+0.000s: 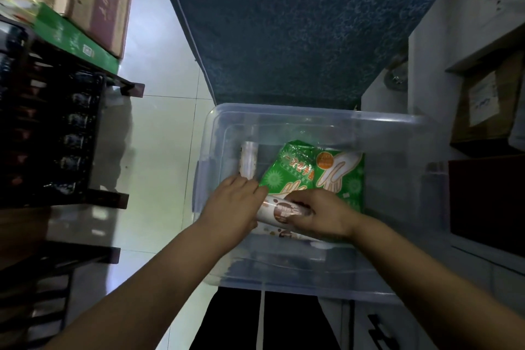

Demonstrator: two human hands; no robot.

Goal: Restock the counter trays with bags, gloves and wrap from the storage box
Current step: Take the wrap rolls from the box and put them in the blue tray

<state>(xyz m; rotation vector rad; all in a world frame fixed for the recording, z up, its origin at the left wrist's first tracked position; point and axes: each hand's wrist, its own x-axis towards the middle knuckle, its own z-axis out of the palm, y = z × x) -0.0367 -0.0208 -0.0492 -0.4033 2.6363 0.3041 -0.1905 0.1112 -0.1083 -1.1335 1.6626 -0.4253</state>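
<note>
A clear plastic storage box stands open on the floor below me. Inside lies a green pack of disposable gloves and, to its left, an upright clear roll of wrap. A printed white-and-brown roll lies at the near side of the box. My right hand is closed around that roll from the right. My left hand rests against the roll's left end, fingers curled, next to the base of the clear wrap roll. A second printed roll shows just beneath the hands.
A dark blue mat lies beyond the box. On the left stands a dark rack with bottles, cardboard boxes and a green carton. Cabinets and brown boxes line the right side. Pale tiled floor runs between rack and box.
</note>
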